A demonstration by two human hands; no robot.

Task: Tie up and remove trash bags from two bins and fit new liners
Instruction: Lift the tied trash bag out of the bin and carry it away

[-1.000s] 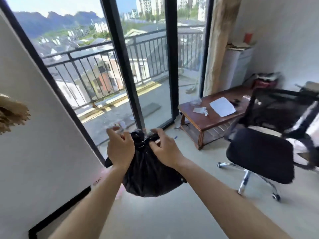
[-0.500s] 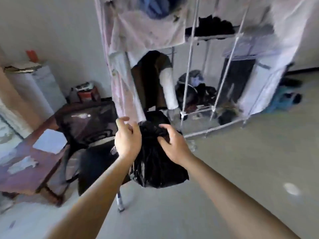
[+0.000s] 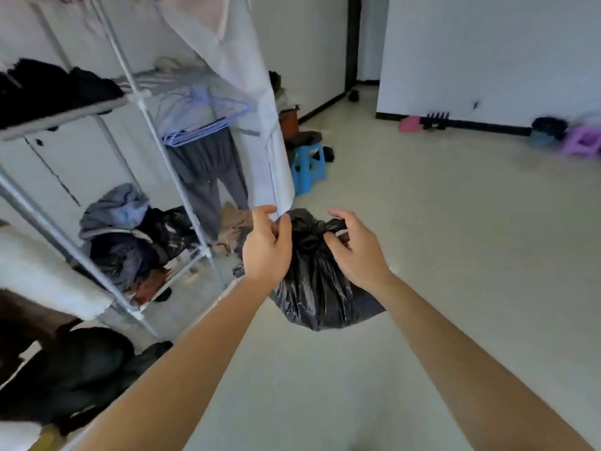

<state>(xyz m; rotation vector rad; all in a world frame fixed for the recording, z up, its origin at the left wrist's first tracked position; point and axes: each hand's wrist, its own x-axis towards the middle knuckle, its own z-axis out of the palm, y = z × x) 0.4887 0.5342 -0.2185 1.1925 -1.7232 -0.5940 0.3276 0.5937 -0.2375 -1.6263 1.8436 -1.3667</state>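
A full black trash bag (image 3: pixel 320 284) hangs in the air in front of me, its neck gathered into a knot at the top. My left hand (image 3: pixel 266 247) pinches the left flap of the bag's neck between thumb and fingers. My right hand (image 3: pixel 356 245) curls its fingers round the right flap beside the knot. The bag's lower half bulges below both wrists, well above the floor. No bin shows in this view.
An open fabric wardrobe with a metal frame (image 3: pixel 169 164) and piled clothes stands at the left. A blue stool (image 3: pixel 309 167) sits past it. Further off are a pink box (image 3: pixel 410 124), a purple stool (image 3: pixel 582 141) and a dark doorway (image 3: pixel 353 43). A black chair (image 3: pixel 65 375) is at lower left.
My view has swung right from the balcony window and table, past the chair, to the wardrobe and open floor. Both hands kept hold of the bag's neck throughout.
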